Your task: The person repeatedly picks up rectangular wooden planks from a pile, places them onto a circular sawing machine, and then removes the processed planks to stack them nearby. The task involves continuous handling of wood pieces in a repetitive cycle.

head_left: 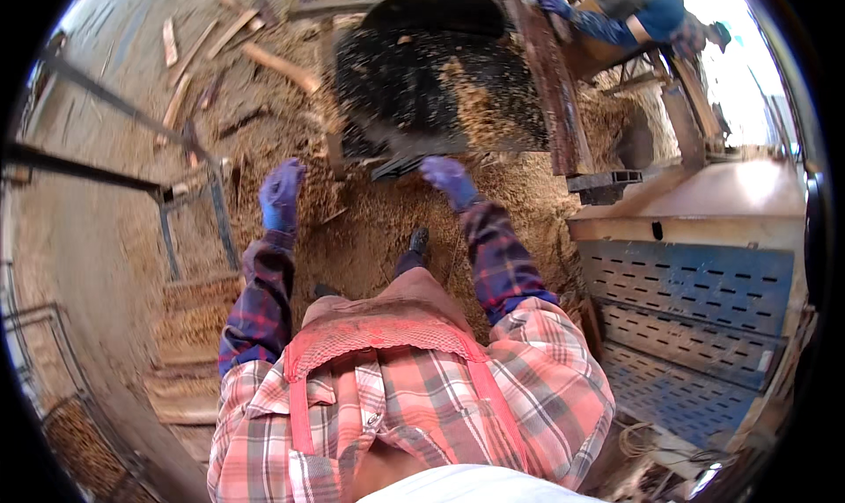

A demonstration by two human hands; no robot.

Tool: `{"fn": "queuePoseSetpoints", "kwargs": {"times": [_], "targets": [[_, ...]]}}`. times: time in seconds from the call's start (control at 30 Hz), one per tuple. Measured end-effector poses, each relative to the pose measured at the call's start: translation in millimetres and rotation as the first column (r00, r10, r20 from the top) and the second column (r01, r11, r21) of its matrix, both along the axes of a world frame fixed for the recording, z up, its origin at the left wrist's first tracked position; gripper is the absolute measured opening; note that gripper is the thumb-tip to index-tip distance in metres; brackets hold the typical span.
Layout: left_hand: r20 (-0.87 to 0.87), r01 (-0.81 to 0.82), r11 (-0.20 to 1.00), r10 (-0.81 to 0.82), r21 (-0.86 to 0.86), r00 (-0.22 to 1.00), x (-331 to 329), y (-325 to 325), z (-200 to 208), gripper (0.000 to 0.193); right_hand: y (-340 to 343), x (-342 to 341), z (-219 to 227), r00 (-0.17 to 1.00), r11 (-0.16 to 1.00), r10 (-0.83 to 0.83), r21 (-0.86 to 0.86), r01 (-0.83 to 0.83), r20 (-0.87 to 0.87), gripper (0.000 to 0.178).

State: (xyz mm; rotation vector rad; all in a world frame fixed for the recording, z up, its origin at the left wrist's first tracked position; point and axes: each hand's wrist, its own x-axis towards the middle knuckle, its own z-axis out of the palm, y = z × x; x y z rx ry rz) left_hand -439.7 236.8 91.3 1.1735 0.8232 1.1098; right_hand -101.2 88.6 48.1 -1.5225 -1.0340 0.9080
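My left hand [281, 195], in a blue-purple glove, is held out over the sawdust-covered ground [352, 226]. Its fingers look curled in, with nothing visible in them. My right hand [449, 181], gloved alike, reaches forward on the other side and is somewhat blurred, so its finger pose is unclear. Close to its fingertips lies a dark, flat-edged piece [396, 168]; whether they touch cannot be made out. Just beyond is a black sheet or belt [396, 89] strewn with wood chips and sawdust.
Wood offcuts [282, 66] lie at the far left. A metal frame [220, 217] and stacked boards [189, 371] stand on my left. A rusty beam [554, 80] rises at right, near a co-worker [634, 14]. A blue slotted panel [695, 279] flanks my right.
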Motion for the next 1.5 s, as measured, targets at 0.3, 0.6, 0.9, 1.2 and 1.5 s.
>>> {"fn": "queuePoseSetpoints", "kwargs": {"times": [0.3,0.6,0.9,1.2,1.5], "targets": [[-0.196,0.67,0.702,-0.711,-0.241,0.675,290.6,-112.0,15.3,0.032,-55.9,320.2,31.3,0.453,0.587,-0.598,-0.023,0.809,0.661,0.066],[-0.678,0.368,0.929,-0.286,-0.025,0.677,371.2,-59.6,-17.0,0.067,-28.1,200.1,24.2,0.533,0.677,-0.304,-0.215,0.704,0.789,0.068],[-0.892,0.351,0.918,-0.307,-0.186,0.332,305.1,0.5,17.4,0.11,-24.2,70.0,-10.8,0.729,0.736,-0.633,-0.089,0.671,0.261,0.084],[-0.08,0.415,0.839,-0.468,-0.352,0.88,55.3,20.8,18.6,0.045,-79.1,65.1,-70.6,0.367,0.809,-0.418,-0.157,0.566,-0.831,0.03],[0.34,0.526,0.034,-0.728,-0.85,0.595,213.2,-67.7,-7.8,0.059,-307.4,-48.6,-0.7,0.604,0.75,-0.656,-0.301,0.589,-0.452,0.042]]}}
